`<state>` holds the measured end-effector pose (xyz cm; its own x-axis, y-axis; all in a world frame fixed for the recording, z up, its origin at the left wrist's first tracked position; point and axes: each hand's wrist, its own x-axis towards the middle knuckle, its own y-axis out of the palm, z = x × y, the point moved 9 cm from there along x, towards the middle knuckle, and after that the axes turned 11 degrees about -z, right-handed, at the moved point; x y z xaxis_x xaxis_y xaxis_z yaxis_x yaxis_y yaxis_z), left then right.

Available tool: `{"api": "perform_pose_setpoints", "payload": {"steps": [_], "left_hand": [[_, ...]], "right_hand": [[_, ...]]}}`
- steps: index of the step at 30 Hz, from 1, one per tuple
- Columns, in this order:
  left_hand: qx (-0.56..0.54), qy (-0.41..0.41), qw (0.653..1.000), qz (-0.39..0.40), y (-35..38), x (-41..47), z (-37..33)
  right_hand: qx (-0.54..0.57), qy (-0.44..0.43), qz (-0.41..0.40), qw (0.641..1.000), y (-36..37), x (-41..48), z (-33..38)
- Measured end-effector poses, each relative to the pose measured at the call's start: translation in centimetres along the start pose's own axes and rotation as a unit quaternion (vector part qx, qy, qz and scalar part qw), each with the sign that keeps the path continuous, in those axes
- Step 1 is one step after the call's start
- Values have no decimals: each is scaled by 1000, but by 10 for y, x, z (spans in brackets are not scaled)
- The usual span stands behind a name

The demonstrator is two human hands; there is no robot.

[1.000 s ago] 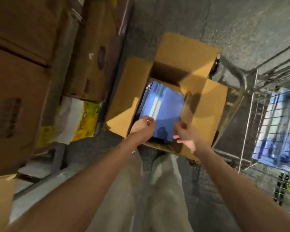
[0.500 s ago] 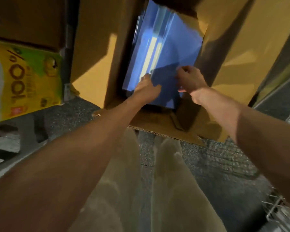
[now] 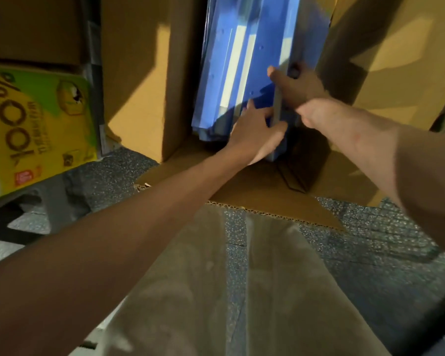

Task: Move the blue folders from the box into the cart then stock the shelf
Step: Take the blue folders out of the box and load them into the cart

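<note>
Two grips are on one load. Left grip [image 3: 257,132] is closed on the near end of a batch of blue folders [image 3: 242,60], with its fingers curled onto the top cover. Right grip [image 3: 302,91] is closed on the same batch at its right edge, thumb pressed on the cover and fingers wrapped round the side. Neither grip is spread wide, and both are holding folders. A grey spine edge shows between the two.

Location of the load: the folders are inside the open cardboard box [image 3: 139,73], running lengthwise away from me between its walls. How many make up the batch cannot be told. The box stands on a speckled floor [image 3: 118,181] with its near flap folded down toward my trousers [image 3: 267,291]. A yellow and green printed pack [image 3: 36,119] lies to the left, well apart from the work.

Assessment: the step in hand is the first one, taking folders out of the box, and the batch is gripped but not yet clear of the walls. The cart and the shelf are not in view. The next move calls for an even lift from both sides so the glossy covers do not slide apart, then a turn toward the cart.
</note>
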<state>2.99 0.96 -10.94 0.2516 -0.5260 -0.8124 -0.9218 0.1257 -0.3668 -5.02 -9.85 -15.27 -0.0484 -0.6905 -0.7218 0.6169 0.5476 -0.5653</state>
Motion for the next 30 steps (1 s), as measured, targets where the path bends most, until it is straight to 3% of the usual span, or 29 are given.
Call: {"api": "perform_pose_setpoints", "payload": {"steps": [4, 10, 15, 20, 22, 25, 30], "left_hand": [[-23, 29, 999, 2, -6, 11, 0], [-42, -17, 997, -55, -6, 21, 15], [-137, -80, 974, -163, -19, 21, 25], [-209, -116, 962, -135, -21, 21, 33], [-281, -127, 948, -76, -13, 17, 28], [-276, -115, 954, 2, 9, -1, 12], [-299, -125, 946, 7, 32, -6, 5]], "right_hand": [[15, -2, -23, 1000, -15, 0, -15], [95, 15, 12, 995, -24, -2, -37], [147, 25, 21, 989, -29, -10, -43], [128, 20, 11, 992, -31, -11, -40], [106, 4, -5, 994, -33, -8, -42], [90, 12, -38, 995, -36, -6, -43], [16, 18, -71, 997, -41, -4, -42]]}}
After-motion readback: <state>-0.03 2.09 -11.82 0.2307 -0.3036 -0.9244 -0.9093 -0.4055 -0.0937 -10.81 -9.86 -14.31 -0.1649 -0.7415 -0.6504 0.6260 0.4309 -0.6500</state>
